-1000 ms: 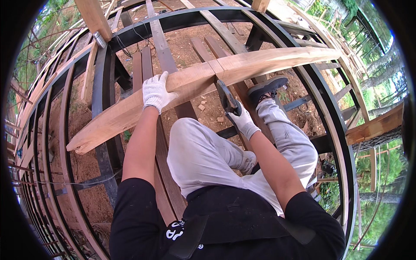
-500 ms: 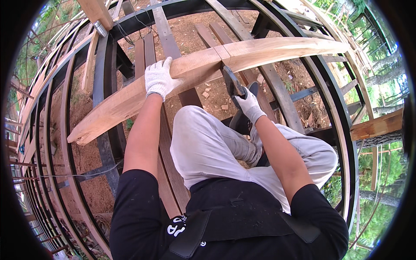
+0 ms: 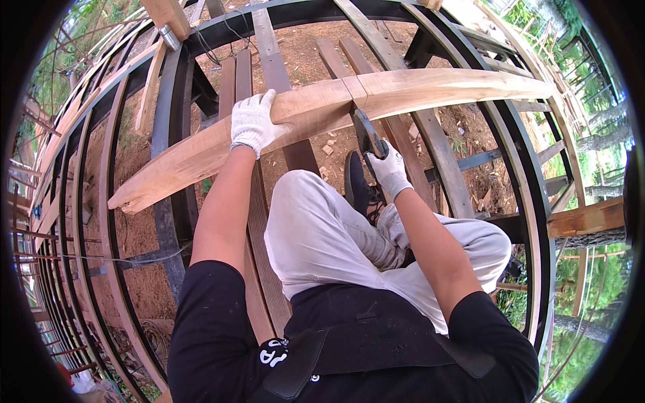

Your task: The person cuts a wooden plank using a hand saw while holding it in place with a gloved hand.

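The beam [image 3: 316, 101] is coloured pale tan, streaked with faint grain and crossed by thin dark lines. The left hand [image 3: 254, 123] and the right hand [image 3: 390, 169] are covered in off-white knit, and the tool [image 3: 366, 131] is toned dark grey. Light grey is worn in the trousers [image 3: 312, 238], black in the shirt [image 3: 211, 322], which is marked with a white print [image 3: 272, 354]. The planks [image 3: 267, 269] are coloured reddish brown; the ground [image 3: 141, 232] is tinted orange-brown and flecked with pale chips [image 3: 328, 150].

White lettering [image 3: 272, 353] stands on the person's black shirt [image 3: 213, 329], partly covered by a dark strap [image 3: 295, 369] and not readable whole. A smaller white mark [image 3: 315, 378] shows beside that strap. On the right hand's [image 3: 388, 169] glove [image 3: 392, 180], a dark mark [image 3: 398, 160] is too small to read.
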Available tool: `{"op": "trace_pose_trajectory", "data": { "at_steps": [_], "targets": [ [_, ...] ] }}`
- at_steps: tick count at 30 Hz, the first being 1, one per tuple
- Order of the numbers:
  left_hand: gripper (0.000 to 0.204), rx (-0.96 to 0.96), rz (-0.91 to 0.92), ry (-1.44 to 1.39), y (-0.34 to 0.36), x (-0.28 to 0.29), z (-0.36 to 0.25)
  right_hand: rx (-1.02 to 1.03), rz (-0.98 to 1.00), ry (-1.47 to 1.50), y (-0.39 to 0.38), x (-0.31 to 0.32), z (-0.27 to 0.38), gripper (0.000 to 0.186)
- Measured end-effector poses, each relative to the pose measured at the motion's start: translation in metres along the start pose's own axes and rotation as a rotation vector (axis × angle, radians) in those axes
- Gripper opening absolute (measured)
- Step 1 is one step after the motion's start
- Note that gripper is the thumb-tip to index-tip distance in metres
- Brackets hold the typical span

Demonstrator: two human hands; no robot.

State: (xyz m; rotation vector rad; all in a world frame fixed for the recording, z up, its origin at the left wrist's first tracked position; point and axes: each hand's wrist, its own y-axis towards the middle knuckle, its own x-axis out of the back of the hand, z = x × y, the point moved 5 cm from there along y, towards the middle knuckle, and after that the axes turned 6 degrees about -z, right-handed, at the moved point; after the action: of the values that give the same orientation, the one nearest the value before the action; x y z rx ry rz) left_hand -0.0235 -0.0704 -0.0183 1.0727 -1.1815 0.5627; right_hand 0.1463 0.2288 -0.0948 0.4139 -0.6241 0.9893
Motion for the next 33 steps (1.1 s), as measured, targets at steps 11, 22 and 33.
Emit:
{"op": "trace_pose_trajectory", "data": {
  "at_steps": [11, 22, 33],
  "targets": [
    [0.096, -0.035, -0.001, 0.004, 0.018, -0.016, -0.017, 0.127, -0.166, 0.329, 0.014, -0.005, -0.02, 0.029],
    [0.101, 0.068, 0.078, -0.051, 0.017, 0.008, -0.026, 0.024, -0.172, 0.368, 0.039, -0.029, -0.108, 0.054],
    [0.097, 0.185, 0.133, -0.056, 0.01, 0.03, -0.004, -0.117, -0.238, 0.543, 0.001, -0.029, -0.067, 0.052]
  ]
}}
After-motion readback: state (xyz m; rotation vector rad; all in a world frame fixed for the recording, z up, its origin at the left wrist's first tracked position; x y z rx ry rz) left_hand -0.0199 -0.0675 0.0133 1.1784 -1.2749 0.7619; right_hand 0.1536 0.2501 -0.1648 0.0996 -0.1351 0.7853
